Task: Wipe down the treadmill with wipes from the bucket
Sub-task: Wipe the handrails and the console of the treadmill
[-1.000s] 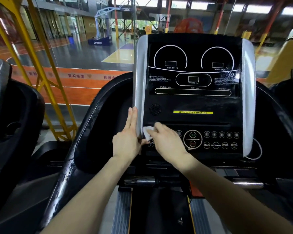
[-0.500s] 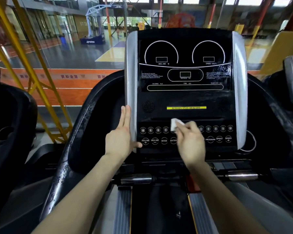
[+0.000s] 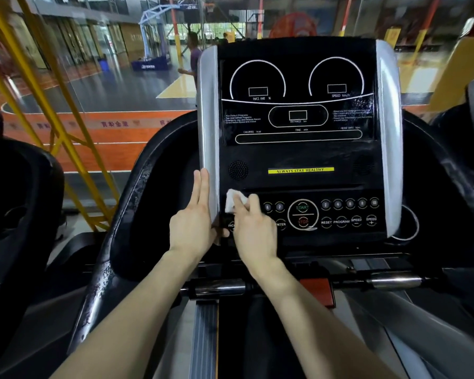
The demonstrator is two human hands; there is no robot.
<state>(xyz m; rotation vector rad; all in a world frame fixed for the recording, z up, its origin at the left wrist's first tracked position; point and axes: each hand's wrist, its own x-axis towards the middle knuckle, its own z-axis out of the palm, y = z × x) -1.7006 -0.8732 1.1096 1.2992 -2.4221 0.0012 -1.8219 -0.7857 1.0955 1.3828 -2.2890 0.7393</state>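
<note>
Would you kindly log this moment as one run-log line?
right hand: holds wipe on button panel, left end | left hand: rests on silver console edge | display: dark

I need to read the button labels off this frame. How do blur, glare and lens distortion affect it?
Head view: centre sharp enough, START and RESET legible; the right hand on the wipe is slightly motion-smeared; glare streaks the silver side trim; wide-angle bowing and blur smear the yellow frame at the edges.
</note>
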